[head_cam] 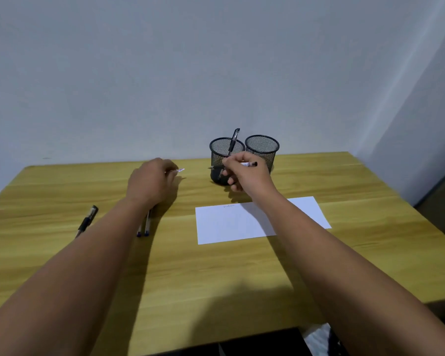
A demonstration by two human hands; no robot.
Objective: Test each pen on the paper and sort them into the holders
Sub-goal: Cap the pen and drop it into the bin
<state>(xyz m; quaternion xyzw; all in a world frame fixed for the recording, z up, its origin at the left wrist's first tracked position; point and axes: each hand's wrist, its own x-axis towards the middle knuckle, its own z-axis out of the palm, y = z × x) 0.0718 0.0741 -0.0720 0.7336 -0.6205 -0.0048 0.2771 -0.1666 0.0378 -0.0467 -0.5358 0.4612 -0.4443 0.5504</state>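
Wooden desk (pixel 319 265) against a pale wall: the right hand (pixel 244 173) pinches a light, stiff pen (pixel 249 164) mid-barrel before the holders (pixel 262 150), beyond the paper (pixel 229 224). The left hand (pixel 150 182) curls around its small cap (pixel 181 170). That smooth, slim barrel likely wants a fingertip hold near the middle.

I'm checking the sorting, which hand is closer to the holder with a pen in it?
Right. The right hand holds a pen directly in front of that holder; the left hand is off to its left.
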